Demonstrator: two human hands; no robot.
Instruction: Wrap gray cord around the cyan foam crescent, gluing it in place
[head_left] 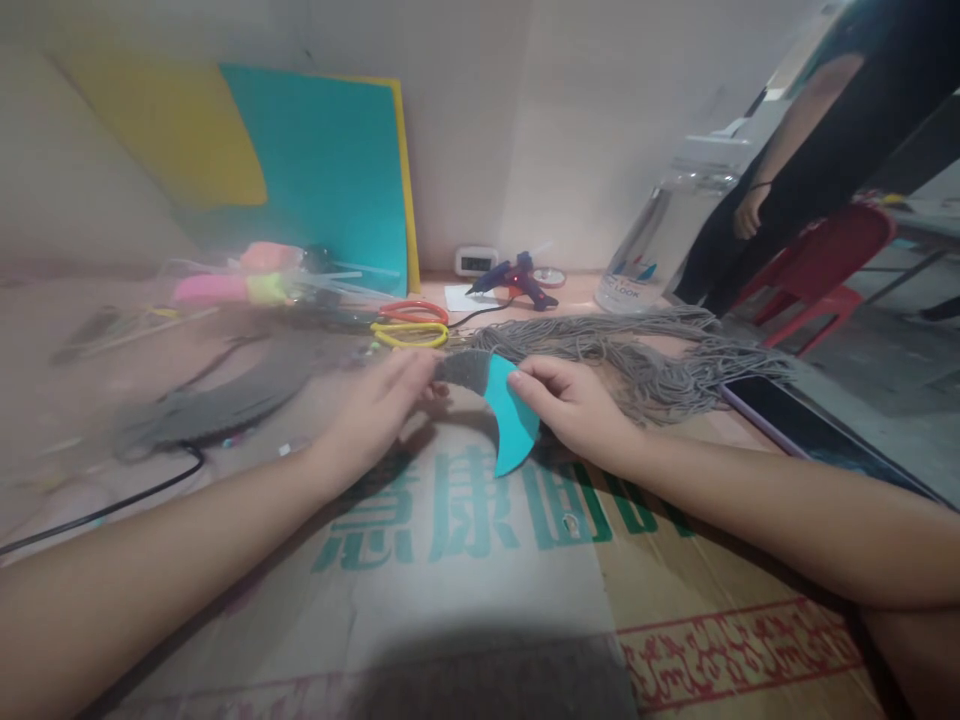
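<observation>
My left hand [409, 385] grips one end of a dark grey curved band [466, 370], which looks fuzzy or ribbed. At its other end, a bright turquoise crescent-shaped foam piece [511, 420] hangs with its pointed tip downward. My right hand [566, 395] pinches the upper right edge of this turquoise piece between thumb and fingers. Whether the band and the turquoise piece are joined, I cannot tell. Both are held just above the printed cardboard [480, 600]. Behind the hands lies a heap of grey yarn [660, 350].
Scissors with orange and yellow handles [411, 325], a glue gun [517, 282] and a small digital clock [476, 262] lie at the back. A clear water bottle [652, 235] and a phone [817, 430] are on the right. Turquoise sheets [330, 160] lean on the wall. Another person [810, 140] stands behind.
</observation>
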